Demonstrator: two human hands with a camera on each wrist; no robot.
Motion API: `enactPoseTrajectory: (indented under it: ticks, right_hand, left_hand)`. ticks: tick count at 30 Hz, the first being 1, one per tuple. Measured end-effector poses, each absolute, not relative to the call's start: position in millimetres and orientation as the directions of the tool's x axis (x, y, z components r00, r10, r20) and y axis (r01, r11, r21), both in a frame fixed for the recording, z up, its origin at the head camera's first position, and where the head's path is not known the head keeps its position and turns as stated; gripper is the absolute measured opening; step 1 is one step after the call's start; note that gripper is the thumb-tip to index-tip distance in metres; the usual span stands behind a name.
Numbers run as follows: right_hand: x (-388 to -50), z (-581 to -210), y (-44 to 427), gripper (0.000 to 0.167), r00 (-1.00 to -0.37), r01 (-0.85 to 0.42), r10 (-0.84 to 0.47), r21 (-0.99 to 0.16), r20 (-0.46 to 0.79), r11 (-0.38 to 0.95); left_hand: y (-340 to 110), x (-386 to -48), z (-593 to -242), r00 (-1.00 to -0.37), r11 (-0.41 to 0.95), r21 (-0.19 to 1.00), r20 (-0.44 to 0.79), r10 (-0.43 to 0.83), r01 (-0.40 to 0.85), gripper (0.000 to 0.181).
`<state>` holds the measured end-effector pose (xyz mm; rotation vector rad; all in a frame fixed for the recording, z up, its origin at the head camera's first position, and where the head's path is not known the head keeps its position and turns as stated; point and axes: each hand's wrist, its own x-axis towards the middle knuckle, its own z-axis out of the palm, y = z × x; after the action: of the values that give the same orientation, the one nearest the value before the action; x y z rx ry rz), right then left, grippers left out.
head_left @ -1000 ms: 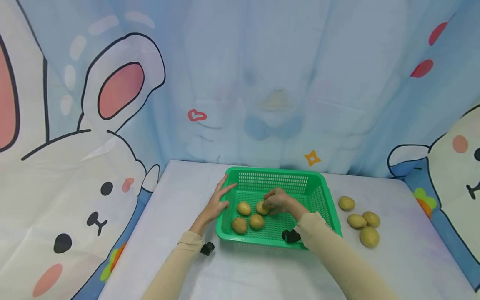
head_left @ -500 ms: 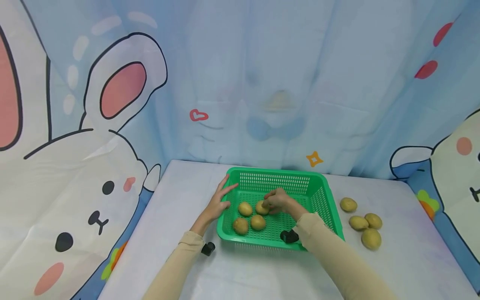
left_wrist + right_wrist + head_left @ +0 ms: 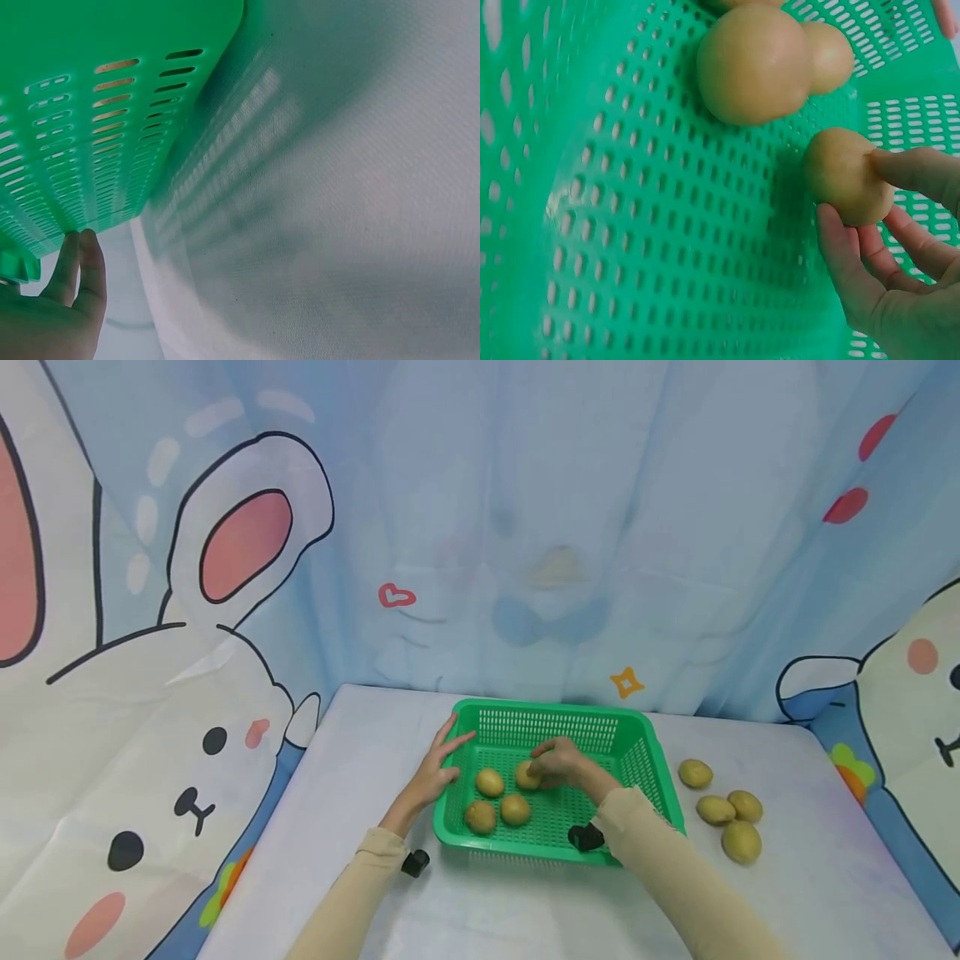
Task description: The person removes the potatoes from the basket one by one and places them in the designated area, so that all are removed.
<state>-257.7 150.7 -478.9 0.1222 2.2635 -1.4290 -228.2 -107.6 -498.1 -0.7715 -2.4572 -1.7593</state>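
A potato (image 3: 527, 775) is pinched between thumb and fingertips of the right hand (image 3: 558, 763) inside the green basket (image 3: 551, 708); the right wrist view shows this potato (image 3: 849, 176) low over the perforated floor. Left of it and nearer the front, other potatoes (image 3: 489, 782) rest in the basket, beside a rounder one (image 3: 480, 817). On the basket's left rim lies the left hand (image 3: 431, 774), its fingers spread and mostly straight. The left wrist view has two fingertips of this hand (image 3: 56, 315) against the basket's outer wall (image 3: 112, 30).
Several potatoes (image 3: 741, 842) lie on the white-covered table (image 3: 810, 893), to the right of the basket. A patterned curtain (image 3: 480, 527) stands behind the table's back edge. Small black devices (image 3: 415, 862) are at both wrists.
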Motion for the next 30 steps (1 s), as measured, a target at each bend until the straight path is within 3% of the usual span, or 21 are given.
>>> enactPoseTrajectory:
  ticks: [8, 21, 30]
  right_hand:
    - [-257, -454, 178, 0.052, -0.892, 0.295, -0.218, -0.875, -0.396, 0.385]
    - [-247, -410, 252, 0.061, -0.904, 0.323, -0.174, -0.892, -0.390, 0.317]
    - [-230, -405, 319, 0.066, -0.910, 0.359, -0.110, -0.891, -0.400, 0.278]
  left_hand:
    - [-107, -214, -470, -0.865, 0.244, 0.882, 0.280, 0.417, 0.403, 0.069]
    - [-110, -215, -477, -0.870, 0.241, 0.890, 0.268, 0.414, 0.388, 0.070]
    - [-108, -213, -475, -0.860, 0.242, 0.881, 0.279, 0.428, 0.406, 0.069]
